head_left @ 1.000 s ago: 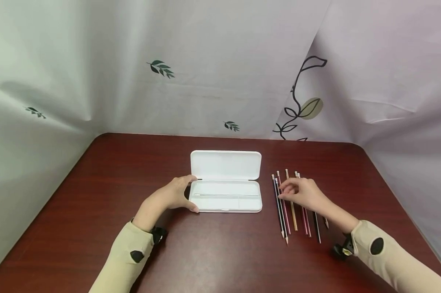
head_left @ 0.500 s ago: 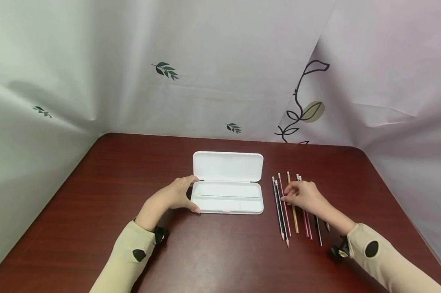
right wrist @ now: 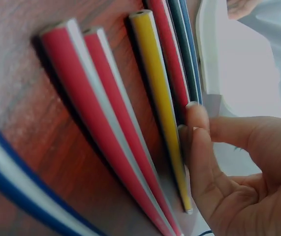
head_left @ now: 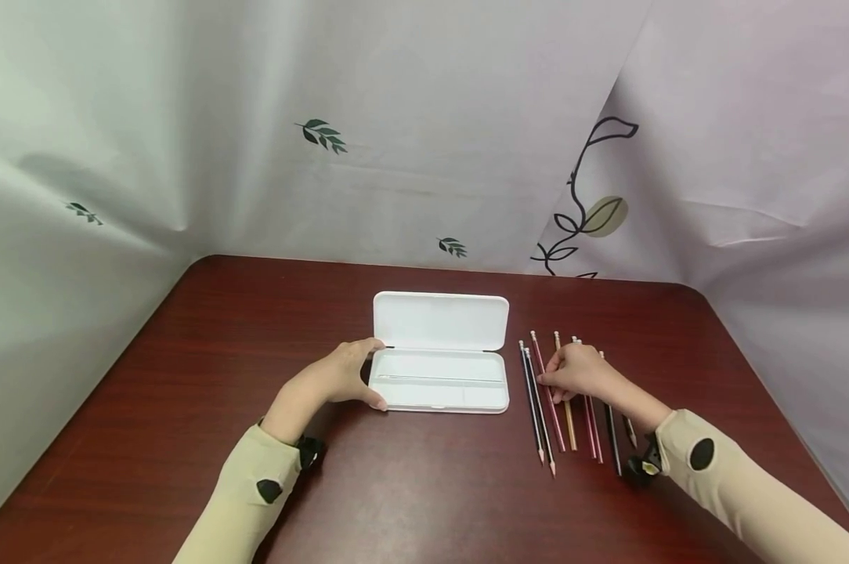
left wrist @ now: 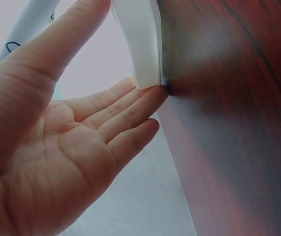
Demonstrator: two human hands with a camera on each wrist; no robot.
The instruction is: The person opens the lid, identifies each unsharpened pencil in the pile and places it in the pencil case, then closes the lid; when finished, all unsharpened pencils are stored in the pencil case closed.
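Note:
A white pencil case [head_left: 424, 408] lies on the table with its lid [head_left: 441, 319] raised at the back. My left hand [head_left: 341, 372] grips its left end, thumb at the front corner and fingers at the back corner. To the right of the case, several pencils lie roughly side by side. Among them, my right hand [head_left: 578, 371] pinches a red pencil [right wrist: 169, 44] between thumb and fingertips. Two dark pencils [head_left: 534, 415] are just left of it, and a yellow pencil [right wrist: 157, 73] is just right. My right palm hides the upper parts of some pencils.
More red pencils [right wrist: 98, 103] and a dark pencil [head_left: 613, 442] lie under and beside my right wrist. The dark red wooden table [head_left: 424, 493] ends at a pale cloth backdrop [head_left: 396, 180] with leaf prints.
My right fingers have come down onto the red pencil. That pencil's eraser end and the two dark pencils have shifted slightly left. My left hand stays on the case.

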